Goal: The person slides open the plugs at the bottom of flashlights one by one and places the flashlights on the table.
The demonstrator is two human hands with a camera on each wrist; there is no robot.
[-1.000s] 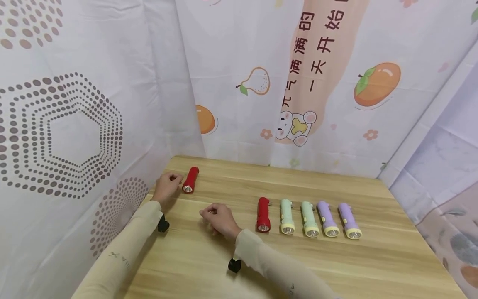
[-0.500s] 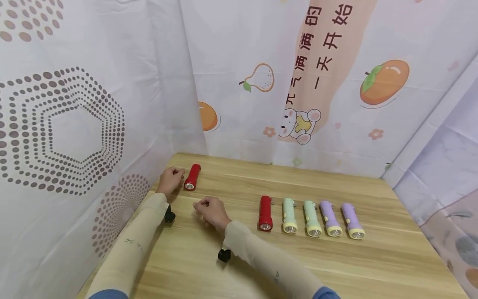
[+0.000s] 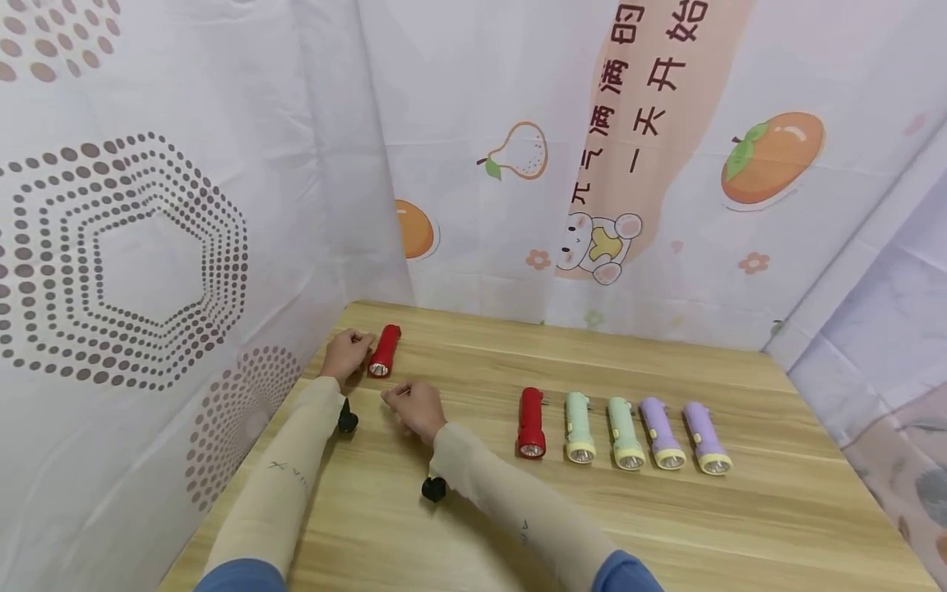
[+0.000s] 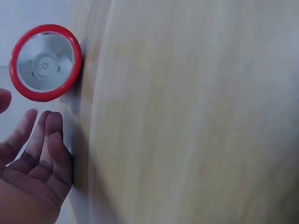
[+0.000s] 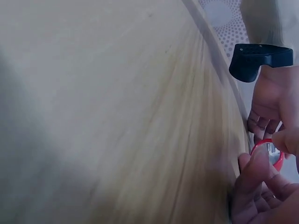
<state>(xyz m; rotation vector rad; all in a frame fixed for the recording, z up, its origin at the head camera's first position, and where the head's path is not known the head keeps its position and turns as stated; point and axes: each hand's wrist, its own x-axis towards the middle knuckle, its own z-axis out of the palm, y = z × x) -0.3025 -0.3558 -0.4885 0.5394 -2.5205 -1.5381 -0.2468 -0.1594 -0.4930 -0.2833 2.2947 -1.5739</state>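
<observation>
At the far left of the table lies a red flashlight [image 3: 385, 349], its lens end toward me. My left hand [image 3: 346, 354] is just left of it, fingers loosely bent. The left wrist view shows the flashlight's round lens [image 4: 45, 64] in a red rim, with the left fingertips [image 4: 54, 120] close below it and a small gap between. To the right and nearer me, my right hand [image 3: 418, 409] hovers over the table with loosely curled fingers and nothing in them. In the right wrist view, the right hand [image 5: 261, 196] partly covers that flashlight, and the left hand shows beyond.
A row on the right of the wooden table [image 3: 459, 526] has a second red flashlight [image 3: 531, 421], two mint-green flashlights [image 3: 579, 426] [image 3: 625, 432] and two purple flashlights [image 3: 662, 432] [image 3: 706, 436]. Printed white curtains [image 3: 459, 247] stand behind and at the left table edge.
My left hand has moved forward and right, closer to the far-left red flashlight. My right hand has moved left and forward toward it too. The view has shifted slightly; the flashlights appear unmoved.
</observation>
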